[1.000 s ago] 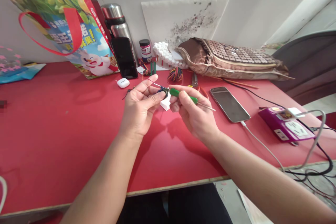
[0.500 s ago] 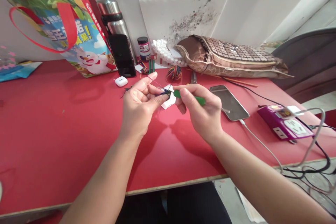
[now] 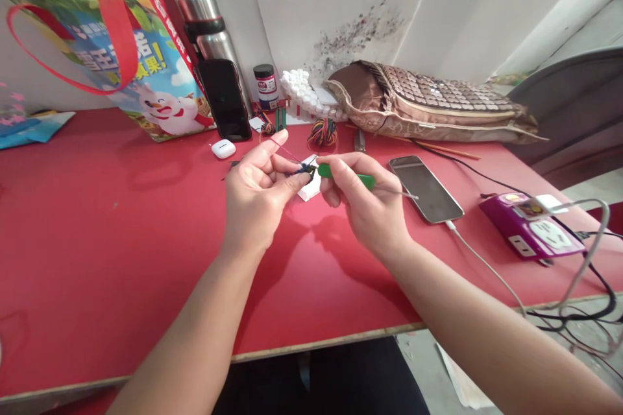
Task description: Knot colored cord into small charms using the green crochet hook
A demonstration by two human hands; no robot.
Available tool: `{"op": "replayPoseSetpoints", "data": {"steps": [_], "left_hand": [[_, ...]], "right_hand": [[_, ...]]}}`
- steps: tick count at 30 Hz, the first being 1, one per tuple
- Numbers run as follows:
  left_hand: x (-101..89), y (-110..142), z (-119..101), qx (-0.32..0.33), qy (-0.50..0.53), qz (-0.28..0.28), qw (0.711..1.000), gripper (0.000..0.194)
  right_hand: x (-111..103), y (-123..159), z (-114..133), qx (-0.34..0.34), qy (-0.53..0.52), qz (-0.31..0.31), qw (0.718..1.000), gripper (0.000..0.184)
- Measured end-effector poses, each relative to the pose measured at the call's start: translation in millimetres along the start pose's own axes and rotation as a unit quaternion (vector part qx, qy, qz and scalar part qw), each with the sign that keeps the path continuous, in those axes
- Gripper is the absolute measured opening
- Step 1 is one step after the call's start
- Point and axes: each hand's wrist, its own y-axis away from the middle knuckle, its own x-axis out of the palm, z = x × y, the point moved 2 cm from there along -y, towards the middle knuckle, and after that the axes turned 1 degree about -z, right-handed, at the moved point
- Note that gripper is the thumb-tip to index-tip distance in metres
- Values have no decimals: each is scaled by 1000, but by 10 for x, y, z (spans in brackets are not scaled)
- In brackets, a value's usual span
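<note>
Between the thumb and fingers of my left hand (image 3: 256,188) is a small dark piece of crochet work (image 3: 307,170), blue and blackish. A thin strand of yarn runs from it over my raised left index finger. My right hand (image 3: 367,198) is closed round the green handle of a crochet hook (image 3: 346,177); its tip meets the piece, and a thin metal shaft sticks out behind the handle. Under the work lies a small white pad (image 3: 310,189). Just beyond my hands sits a multicoloured ball of yarn (image 3: 322,133).
A black phone (image 3: 224,100) leans on a steel thermos (image 3: 214,45), beside a colourful bag (image 3: 170,107). White earbud case (image 3: 223,149) at left. Right of my hands lie a charging phone (image 3: 426,189) and a purple power strip (image 3: 530,227). A brown beaded cushion (image 3: 438,100) lies at the back.
My right hand has shifted slightly left with the crochet hook and turned, so the shaft behind its handle shows more. My left hand keeps its hold on the crochet piece.
</note>
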Motion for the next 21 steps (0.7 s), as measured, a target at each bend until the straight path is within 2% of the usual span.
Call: {"op": "replayPoseSetpoints", "data": {"steps": [2,4,6,8,11,14,21], "left_hand": [[16,9,11,2,8,0,1000,61],[16,-6,25,-34,48,16,998,58],[-1,-34,38,-86,86,39,992,54],[-26,-59,40,-121,105,56,986,54],[-48,-66,26,-144,104,81,981,54],[-37,-44,0,-143,83,105,981,51],[38,20,-68,-86,29,122,988,53]], "right_hand": [[11,68,51,-122,131,-13,984,15],[33,103,43,-172,155,-8,973,18],[38,81,-8,-115,91,-1,989,26],[39,24,-63,9,-28,16,999,33],[44,-61,-60,147,-167,40,974,38],[37,-118,17,198,-198,37,959,37],[-7,-164,84,235,-167,-7,958,53]]}}
